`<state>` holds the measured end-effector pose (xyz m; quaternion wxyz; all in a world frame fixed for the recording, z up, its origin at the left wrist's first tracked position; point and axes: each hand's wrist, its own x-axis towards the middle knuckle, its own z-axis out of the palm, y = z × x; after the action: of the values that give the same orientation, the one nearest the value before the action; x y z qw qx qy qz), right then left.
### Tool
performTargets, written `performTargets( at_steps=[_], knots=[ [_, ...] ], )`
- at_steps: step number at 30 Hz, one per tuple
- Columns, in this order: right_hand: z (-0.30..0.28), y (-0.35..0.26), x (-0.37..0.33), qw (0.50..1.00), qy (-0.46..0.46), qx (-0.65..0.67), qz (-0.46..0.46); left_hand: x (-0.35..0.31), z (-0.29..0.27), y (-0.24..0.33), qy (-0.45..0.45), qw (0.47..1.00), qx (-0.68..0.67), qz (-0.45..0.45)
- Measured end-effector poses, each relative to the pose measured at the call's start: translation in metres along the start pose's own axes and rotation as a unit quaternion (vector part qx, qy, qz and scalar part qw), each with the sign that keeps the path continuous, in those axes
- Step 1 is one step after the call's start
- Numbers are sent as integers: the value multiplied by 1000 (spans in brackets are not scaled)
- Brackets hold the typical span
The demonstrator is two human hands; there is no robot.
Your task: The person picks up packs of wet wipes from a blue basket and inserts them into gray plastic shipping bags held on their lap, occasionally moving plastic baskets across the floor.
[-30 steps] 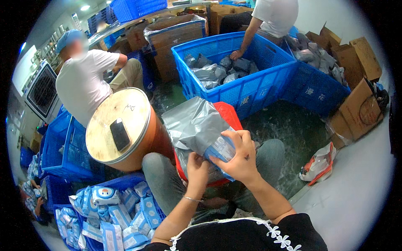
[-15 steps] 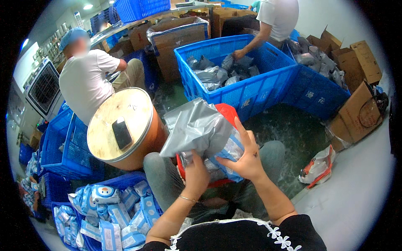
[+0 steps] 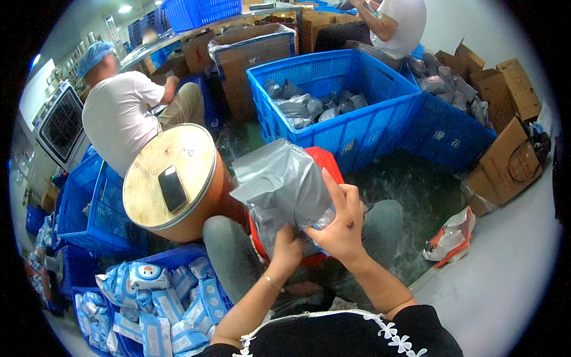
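A grey plastic mailing bag (image 3: 276, 181) lies between my hands, above my lap. My left hand (image 3: 286, 249) is closed on the bag's near edge, with its fingertips partly hidden by the film. A blue-and-white soft pack (image 3: 325, 219) shows only as a small strip beside my right hand (image 3: 342, 223); the grey film covers the rest. My right thumb and fingers grip that pack and the bag's right side. Beneath them, a red container or seat (image 3: 324, 159) stands between my knees, mostly covered.
At my lower left, a blue basket (image 3: 199, 251) holds several blue-and-white packs. A round drum (image 3: 148, 202) carries a phone (image 3: 172, 189). Ahead stands a blue crate (image 3: 369, 125) with grey parcels. Two co-workers sit beyond. A plastic bag (image 3: 450, 238) lies by the right wall.
The blue-and-white pack has gone mostly under the grey film, and my right hand has shifted slightly left. The co-worker at the back has drawn an arm up out of the blue crate.
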<state>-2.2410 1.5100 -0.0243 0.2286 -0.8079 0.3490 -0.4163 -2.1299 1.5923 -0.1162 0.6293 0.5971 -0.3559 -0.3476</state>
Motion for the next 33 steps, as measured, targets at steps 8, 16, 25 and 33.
performTargets(
  at_steps=[8,16,25,33],
  knots=[
    [14,6,1,998,23,-33,51,-9,4,9,-51,990,-49,-126],
    [6,23,14,959,-268,-39,83,12,-10,-4,-83,893,-282,-341],
    [-15,65,7,924,-347,129,91,11,-28,0,-156,902,-187,-356],
    [61,61,21,986,-72,-113,99,8,-26,6,-202,900,-224,-314]
  ],
)
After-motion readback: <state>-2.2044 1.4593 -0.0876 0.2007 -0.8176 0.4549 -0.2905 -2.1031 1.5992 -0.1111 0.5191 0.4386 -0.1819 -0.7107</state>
